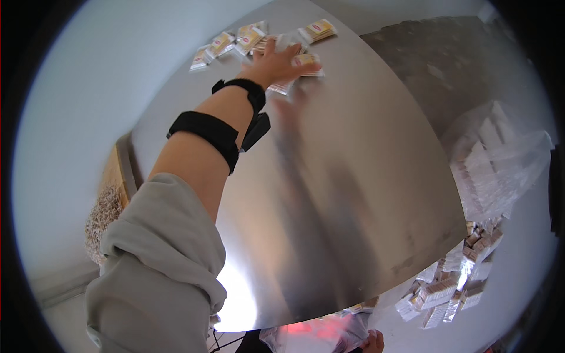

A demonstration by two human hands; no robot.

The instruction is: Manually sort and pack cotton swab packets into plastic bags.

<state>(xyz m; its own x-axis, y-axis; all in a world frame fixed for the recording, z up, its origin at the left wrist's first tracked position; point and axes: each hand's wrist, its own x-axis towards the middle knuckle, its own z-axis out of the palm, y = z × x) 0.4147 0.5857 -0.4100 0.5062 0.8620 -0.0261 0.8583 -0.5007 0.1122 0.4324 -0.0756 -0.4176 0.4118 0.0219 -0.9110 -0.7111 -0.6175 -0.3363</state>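
Observation:
My left hand (275,66) reaches to the far end of a shiny metal table (376,176), fingers spread over small flat packets. One yellow-and-white packet (307,60) with a red oval mark lies under the thumb side. Another packet stack (318,30) sits just right of the fingertips, and several more packets (221,43) lie to the left. At the bottom edge, my right hand (373,341) shows only in part, its fingers curled at the side of a clear plastic bag (323,332) with reddish contents.
Beyond the table's right edge, a clear bag (488,165) of pale packets stands on the floor. Loose bundles of packets (450,288) are piled below it. A wooden-edged board (120,170) with shaggy, brownish material (105,220) is at the left by the wall.

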